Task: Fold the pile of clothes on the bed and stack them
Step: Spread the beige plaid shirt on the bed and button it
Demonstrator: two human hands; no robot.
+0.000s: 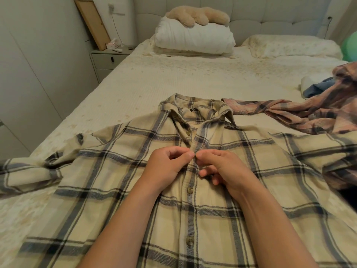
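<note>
Cream plaid shirt [222, 171] laid front-up and spread flat on the bed [154, 78], collar toward the headboard. The placket is pinched at chest height by both hands: the left hand [164, 165] and the right hand [222, 167] are curled, fingertips meeting at the button line. A pink plaid shirt [309, 113] and a blue garment [316, 88] are heaped at the right edge. A folded white duvet [193, 37] is topped by a plush toy [197, 15].
</note>
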